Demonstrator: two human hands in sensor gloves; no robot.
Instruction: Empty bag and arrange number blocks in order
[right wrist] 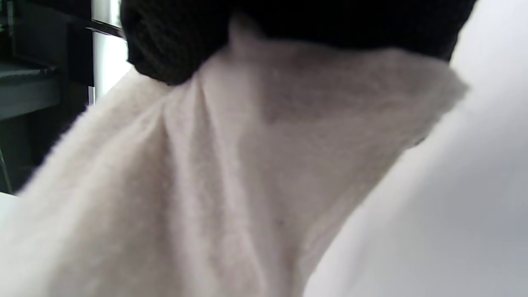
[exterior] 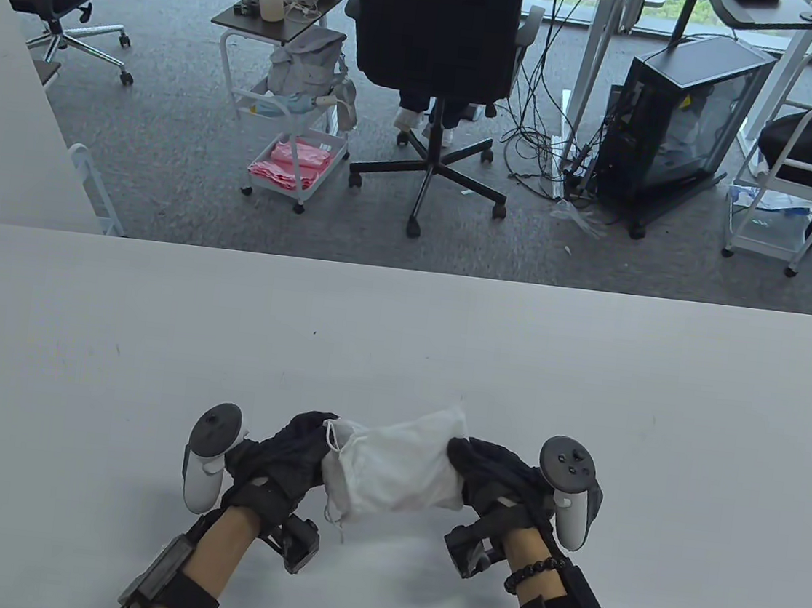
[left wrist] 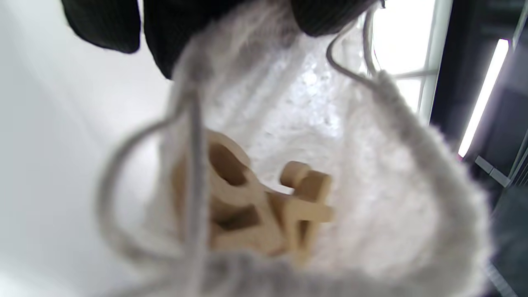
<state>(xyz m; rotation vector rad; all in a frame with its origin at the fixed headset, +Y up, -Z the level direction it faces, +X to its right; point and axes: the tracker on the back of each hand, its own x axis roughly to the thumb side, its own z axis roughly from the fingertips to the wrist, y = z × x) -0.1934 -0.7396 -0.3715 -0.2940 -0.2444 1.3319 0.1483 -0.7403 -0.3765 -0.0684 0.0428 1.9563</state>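
A white drawstring bag [exterior: 398, 468] is held between both hands just above the white table [exterior: 402, 340], lying sideways. My left hand [exterior: 283, 451] grips its open mouth end, where the drawstring [exterior: 331, 511] hangs down. My right hand [exterior: 493, 475] grips the bag's closed end. In the left wrist view the bag's mouth [left wrist: 371, 198] gapes open and wooden number blocks [left wrist: 255, 210] sit inside it; the drawstring loop [left wrist: 123, 206] hangs in front. The right wrist view shows my fingers [right wrist: 173, 45] clamped on the bag's fabric [right wrist: 206, 185]. No blocks lie on the table.
The table's far edge [exterior: 410, 271] runs across the middle of the table view. Beyond it on the floor stand a black office chair [exterior: 433, 65], a white cart [exterior: 298, 123] and a computer case [exterior: 679, 123].
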